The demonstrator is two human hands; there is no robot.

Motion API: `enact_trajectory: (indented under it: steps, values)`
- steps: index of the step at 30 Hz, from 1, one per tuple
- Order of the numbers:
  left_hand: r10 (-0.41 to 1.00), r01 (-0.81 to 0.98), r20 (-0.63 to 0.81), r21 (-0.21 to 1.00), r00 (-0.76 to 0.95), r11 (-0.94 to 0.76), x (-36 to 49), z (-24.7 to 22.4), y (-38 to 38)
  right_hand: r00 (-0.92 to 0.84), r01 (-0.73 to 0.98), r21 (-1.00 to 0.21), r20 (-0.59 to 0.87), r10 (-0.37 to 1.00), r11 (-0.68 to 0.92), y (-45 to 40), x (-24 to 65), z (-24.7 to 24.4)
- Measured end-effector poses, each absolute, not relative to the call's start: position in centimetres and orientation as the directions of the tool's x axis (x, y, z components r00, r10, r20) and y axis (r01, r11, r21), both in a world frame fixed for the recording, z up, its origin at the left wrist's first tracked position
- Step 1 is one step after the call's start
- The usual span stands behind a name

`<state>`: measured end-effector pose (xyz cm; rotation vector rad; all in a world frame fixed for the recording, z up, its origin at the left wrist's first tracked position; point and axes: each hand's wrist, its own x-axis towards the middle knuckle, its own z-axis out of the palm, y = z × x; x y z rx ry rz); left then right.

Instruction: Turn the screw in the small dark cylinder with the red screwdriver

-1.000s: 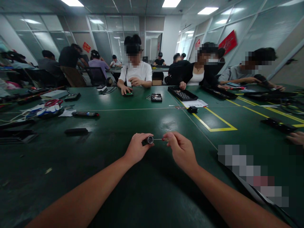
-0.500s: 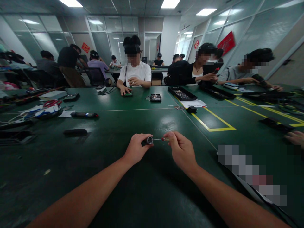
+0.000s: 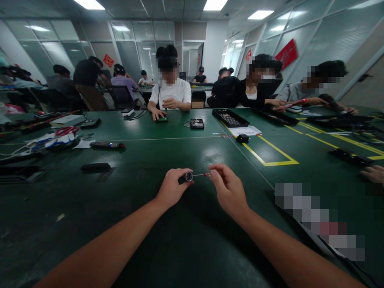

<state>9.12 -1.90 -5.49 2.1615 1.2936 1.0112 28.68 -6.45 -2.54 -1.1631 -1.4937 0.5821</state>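
My left hand (image 3: 174,186) is closed around a dark cylinder (image 3: 188,177) with a round, metallic-looking end that faces me and to the right. Between thumb and fingers, my right hand (image 3: 229,186) pinches the handle of a small screwdriver (image 3: 206,174), red at its collar. The thin shaft points left and its tip meets the right side of the cylinder's end; exactly where it enters is too small to tell. Both hands are just above the green table (image 3: 180,248).
A black block (image 3: 96,167) and a dark pen-like tool (image 3: 107,145) lie to the left, near tangled cables (image 3: 61,138). Ahead are a hard drive (image 3: 197,123), a black tray (image 3: 230,117) and a small black box (image 3: 242,138). Co-workers sit opposite; another person's hand (image 3: 373,174) rests at right.
The fingers of my right hand have shifted slightly on the screwdriver handle. My left hand and the cylinder stay in place. A co-worker across the table has lowered a red-handled tool.
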Motion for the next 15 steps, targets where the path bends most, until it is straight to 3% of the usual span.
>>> enact_trajectory:
  steps: [7, 10, 12, 15]
  values:
    - [0.874, 0.595, 0.390, 0.642, 0.289, -0.484, 9.2, -5.7, -1.8, 0.162, 0.211, -0.918, 0.371, 0.914, 0.335, -5.6, 28.3, -3.5]
    - [0.850, 0.632, 0.435, 0.578, 0.297, -0.516, 9.1, -5.4, -1.9, 0.247, -0.153, -0.977, 0.109, 0.963, 0.150, -4.5, 28.6, -3.7]
    - [0.847, 0.658, 0.445, 0.551, 0.290, -0.514, 9.0, -5.3, -1.9, 0.169, -0.405, -0.911, -0.158, 0.973, -0.078, -3.7, 29.0, -3.8]
    - [0.878, 0.674, 0.391, 0.573, 0.275, -0.466, 8.8, -5.4, -1.6, 0.223, -0.481, -0.875, -0.187, 0.957, -0.059, -3.1, 29.6, -3.9]
